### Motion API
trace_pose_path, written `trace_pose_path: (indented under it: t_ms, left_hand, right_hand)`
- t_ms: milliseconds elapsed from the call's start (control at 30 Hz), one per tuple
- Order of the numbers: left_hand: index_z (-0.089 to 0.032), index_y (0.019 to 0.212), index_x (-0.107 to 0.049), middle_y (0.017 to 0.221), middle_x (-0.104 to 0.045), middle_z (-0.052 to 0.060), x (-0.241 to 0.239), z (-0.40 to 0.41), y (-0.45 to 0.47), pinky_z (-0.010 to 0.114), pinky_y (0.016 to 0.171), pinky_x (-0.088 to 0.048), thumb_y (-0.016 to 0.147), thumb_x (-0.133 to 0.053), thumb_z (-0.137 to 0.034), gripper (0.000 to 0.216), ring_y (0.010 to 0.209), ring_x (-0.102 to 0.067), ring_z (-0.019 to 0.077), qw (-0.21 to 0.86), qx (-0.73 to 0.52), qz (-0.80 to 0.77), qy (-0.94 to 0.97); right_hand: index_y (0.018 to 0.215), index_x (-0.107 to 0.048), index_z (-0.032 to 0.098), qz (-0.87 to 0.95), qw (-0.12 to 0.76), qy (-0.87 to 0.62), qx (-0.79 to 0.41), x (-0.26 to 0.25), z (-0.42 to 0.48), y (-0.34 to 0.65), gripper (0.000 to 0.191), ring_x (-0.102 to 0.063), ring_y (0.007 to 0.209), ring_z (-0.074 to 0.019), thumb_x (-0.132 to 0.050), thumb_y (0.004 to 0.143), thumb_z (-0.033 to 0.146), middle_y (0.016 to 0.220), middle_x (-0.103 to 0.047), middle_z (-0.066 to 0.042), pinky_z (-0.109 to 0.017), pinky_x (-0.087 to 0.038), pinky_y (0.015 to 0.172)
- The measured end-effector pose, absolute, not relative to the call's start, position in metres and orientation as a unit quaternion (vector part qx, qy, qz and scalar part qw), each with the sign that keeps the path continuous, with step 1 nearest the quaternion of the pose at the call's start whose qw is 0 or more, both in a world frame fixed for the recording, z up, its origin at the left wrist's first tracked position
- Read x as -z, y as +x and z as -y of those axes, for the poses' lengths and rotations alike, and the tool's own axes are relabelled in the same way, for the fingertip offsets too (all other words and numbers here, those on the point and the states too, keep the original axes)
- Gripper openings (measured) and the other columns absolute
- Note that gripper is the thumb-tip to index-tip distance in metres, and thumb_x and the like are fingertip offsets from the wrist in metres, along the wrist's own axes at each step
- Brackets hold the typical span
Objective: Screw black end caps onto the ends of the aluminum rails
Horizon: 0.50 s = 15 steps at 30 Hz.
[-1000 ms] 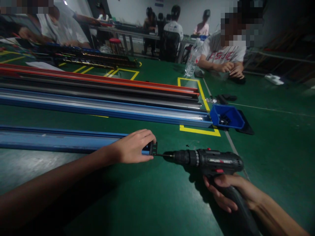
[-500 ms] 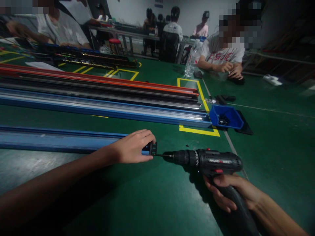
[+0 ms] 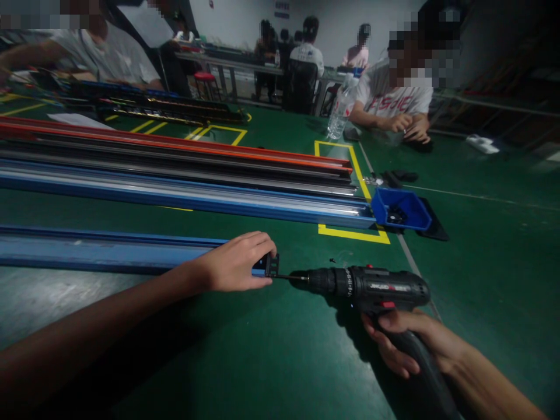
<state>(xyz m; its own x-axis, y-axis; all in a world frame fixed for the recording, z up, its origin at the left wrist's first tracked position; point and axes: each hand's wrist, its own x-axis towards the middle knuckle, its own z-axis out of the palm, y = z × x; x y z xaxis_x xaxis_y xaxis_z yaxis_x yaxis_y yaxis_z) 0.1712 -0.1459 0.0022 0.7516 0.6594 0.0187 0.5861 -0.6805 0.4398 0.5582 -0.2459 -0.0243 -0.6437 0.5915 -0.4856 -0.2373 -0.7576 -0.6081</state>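
My left hand (image 3: 242, 261) is closed around the right end of a blue channel rail (image 3: 109, 249) lying on the green table. At that end a small black end cap (image 3: 273, 265) sticks out past my fingers. Wrapped round the handle of a black cordless drill (image 3: 371, 284) is my right hand (image 3: 402, 344), near its red trigger. The drill lies level and points left, and its long thin bit (image 3: 289, 277) reaches the end cap. Whether the tip sits in a screw is too small to see.
Behind lie more blue rails (image 3: 219, 192), dark rails and an orange rail (image 3: 175, 139). A blue bin (image 3: 402, 213) with small black parts stands at their right end. A water bottle (image 3: 341, 111) is farther back. Co-workers sit across the table (image 3: 481, 262).
My hands, the drill and the rail hold almost the same position. At the far left, a co-worker's arm has moved outward to the left.
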Motion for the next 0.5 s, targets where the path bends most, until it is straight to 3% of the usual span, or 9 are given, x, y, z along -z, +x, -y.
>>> trace_pose_path:
  t_ms: [500]
  left_hand:
    - [-0.020, 0.110, -0.058, 0.111, -0.059, 0.006, -0.0101, 0.1515, 0.1727, 0.037, 0.091, -0.046, 0.086, -0.074, -0.033, 0.032, 0.104, -0.057, 0.0232, 0.226, -0.093, -0.357, 0.902]
  right_hand:
    - [0.099, -0.075, 0.009, 0.275, 0.238, -0.334, -0.869, 0.0292, 0.2459, 0.5576, 0.027, -0.054, 0.039, -0.0048, -0.071, 0.087, 0.032, 0.077, -0.069, -0.006, -0.019, -0.052, 0.045]
